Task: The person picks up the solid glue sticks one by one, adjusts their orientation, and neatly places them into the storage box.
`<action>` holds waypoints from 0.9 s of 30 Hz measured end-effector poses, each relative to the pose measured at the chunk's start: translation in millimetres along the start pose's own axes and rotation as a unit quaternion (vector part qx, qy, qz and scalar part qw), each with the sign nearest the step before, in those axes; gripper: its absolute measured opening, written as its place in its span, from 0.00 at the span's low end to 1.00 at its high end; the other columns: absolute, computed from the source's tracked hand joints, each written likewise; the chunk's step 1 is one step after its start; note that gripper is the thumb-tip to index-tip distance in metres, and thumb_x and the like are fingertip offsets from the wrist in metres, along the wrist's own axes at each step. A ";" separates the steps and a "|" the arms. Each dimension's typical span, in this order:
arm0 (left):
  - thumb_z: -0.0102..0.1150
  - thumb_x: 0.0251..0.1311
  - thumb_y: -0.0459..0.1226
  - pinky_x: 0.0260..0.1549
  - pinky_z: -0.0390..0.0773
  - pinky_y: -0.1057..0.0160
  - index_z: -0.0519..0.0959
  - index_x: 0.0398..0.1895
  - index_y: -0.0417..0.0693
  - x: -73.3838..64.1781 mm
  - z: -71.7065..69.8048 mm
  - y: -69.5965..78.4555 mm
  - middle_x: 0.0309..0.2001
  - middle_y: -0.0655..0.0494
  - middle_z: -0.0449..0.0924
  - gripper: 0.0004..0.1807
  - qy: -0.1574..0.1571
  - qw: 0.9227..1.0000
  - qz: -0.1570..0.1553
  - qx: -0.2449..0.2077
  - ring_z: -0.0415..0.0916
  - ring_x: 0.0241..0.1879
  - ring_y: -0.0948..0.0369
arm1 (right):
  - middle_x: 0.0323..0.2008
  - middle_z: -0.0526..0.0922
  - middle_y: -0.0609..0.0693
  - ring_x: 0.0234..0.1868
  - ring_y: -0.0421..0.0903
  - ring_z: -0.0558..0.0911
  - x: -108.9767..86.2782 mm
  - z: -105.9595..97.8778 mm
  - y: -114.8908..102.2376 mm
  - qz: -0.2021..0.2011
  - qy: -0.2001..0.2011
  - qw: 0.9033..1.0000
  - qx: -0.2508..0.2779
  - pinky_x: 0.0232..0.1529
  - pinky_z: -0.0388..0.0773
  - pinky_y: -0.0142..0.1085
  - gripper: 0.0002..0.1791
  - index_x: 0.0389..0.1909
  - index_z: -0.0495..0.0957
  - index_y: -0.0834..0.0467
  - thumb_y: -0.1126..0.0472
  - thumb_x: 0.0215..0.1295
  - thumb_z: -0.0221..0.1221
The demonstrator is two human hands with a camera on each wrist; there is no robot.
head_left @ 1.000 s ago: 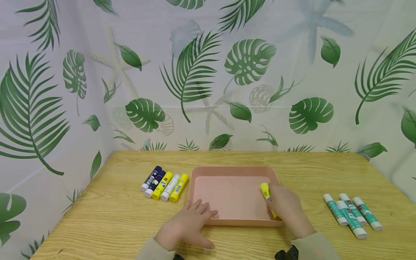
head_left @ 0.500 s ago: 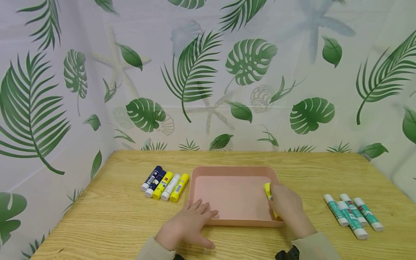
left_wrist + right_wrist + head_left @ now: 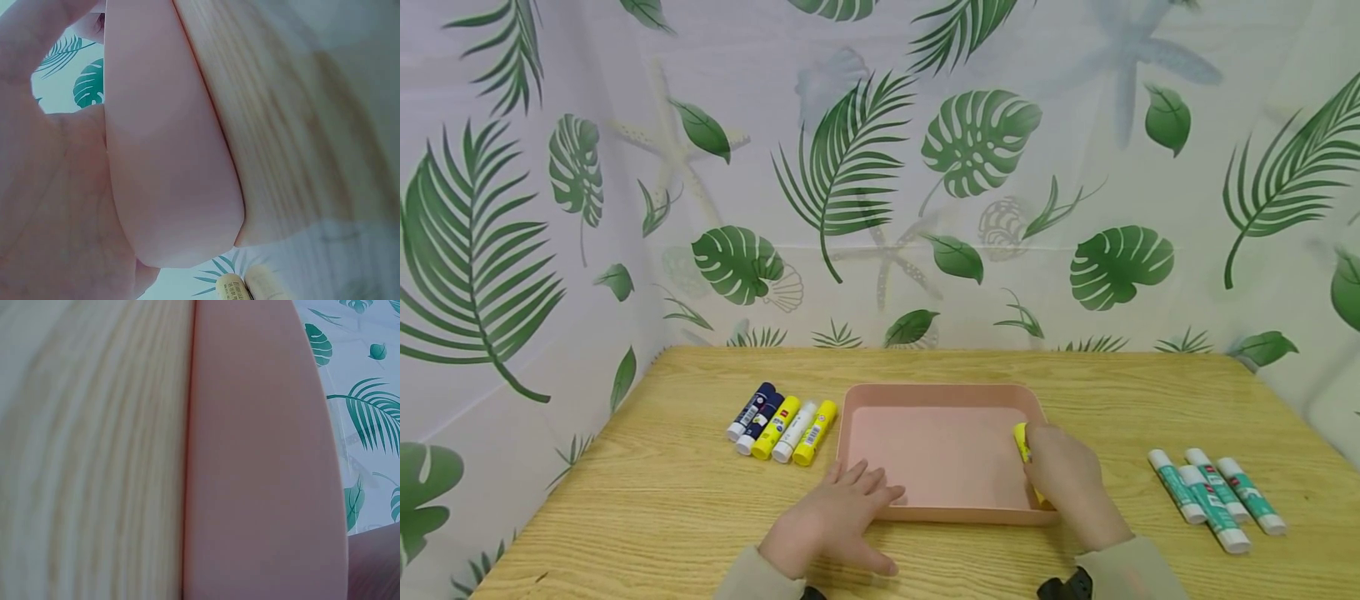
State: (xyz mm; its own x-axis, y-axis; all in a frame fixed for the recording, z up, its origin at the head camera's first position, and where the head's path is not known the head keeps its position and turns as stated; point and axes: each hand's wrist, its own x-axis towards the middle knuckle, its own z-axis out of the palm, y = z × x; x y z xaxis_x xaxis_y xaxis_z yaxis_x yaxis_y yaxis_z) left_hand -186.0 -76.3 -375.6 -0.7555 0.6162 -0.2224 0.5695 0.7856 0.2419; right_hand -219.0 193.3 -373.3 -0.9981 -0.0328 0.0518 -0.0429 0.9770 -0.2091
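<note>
A shallow pink tray (image 3: 942,394) lies on the table. My right hand (image 3: 1066,473) reaches over its right side and grips a yellow glue stick (image 3: 1022,442) inside, close to the right wall; most of the stick is hidden by the hand. With fingers spread and straight, my left hand (image 3: 833,515) rests over the tray's near left corner. The left wrist view has the palm (image 3: 56,187) beside the tray's outer wall (image 3: 169,150). Only the tray wall (image 3: 262,450) and a bit of hand (image 3: 376,569) appear in the right wrist view.
Left of the tray, a row holds two dark blue glue sticks (image 3: 758,423), two yellow glue sticks (image 3: 814,433) and a white glue stick (image 3: 794,432). Several green-and-white glue sticks (image 3: 1213,505) lie to the right, one overlapping others. A leaf-print cloth (image 3: 880,192) hangs behind the wooden table (image 3: 647,500).
My right hand has shifted slightly right, bringing the yellow glue stick closer to the tray's right wall. The left hand has stayed in place on the tray.
</note>
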 end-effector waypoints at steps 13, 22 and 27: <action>0.57 0.41 0.63 0.60 0.40 0.45 0.59 0.64 0.60 -0.4 -0.4 0.6 0.65 0.51 0.53 0.44 0.000 1.000 0.000 -0.002 0.43 0.65 0.49 | 0.23 0.73 0.54 0.20 0.45 0.69 0.0 0.3 -0.2 0.004 0.000 1.000 0.003 0.17 0.68 0.35 0.09 0.32 0.72 0.67 0.70 0.49 0.59; 0.57 0.41 0.63 0.60 0.40 0.44 0.59 0.64 0.61 -0.2 -1.3 1.4 0.65 0.52 0.53 0.44 -0.005 1.000 -0.005 -0.004 0.44 0.65 0.50 | 0.21 0.71 0.52 0.19 0.45 0.69 -1.9 -4.1 -0.5 -0.011 -0.001 1.000 -0.002 0.15 0.66 0.35 0.07 0.28 0.71 0.65 0.67 0.51 0.59; 0.57 0.41 0.63 0.60 0.40 0.45 0.59 0.64 0.61 -0.6 -1.5 1.6 0.65 0.51 0.53 0.44 -0.004 1.000 -0.004 -0.005 0.44 0.65 0.50 | 0.21 0.70 0.53 0.19 0.46 0.68 -4.2 -8.4 -3.8 -0.008 0.004 1.000 -0.010 0.15 0.67 0.35 0.10 0.31 0.71 0.66 0.65 0.50 0.60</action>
State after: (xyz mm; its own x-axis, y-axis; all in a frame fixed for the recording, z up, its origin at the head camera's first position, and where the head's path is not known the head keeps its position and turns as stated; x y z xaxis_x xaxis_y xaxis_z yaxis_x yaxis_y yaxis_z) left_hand -185.1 -75.5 -373.7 -0.7579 0.6099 -0.2315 0.5597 0.7902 0.2495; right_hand -214.3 191.5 -364.5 -0.9969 -0.0472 0.0623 -0.0582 0.9803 -0.1889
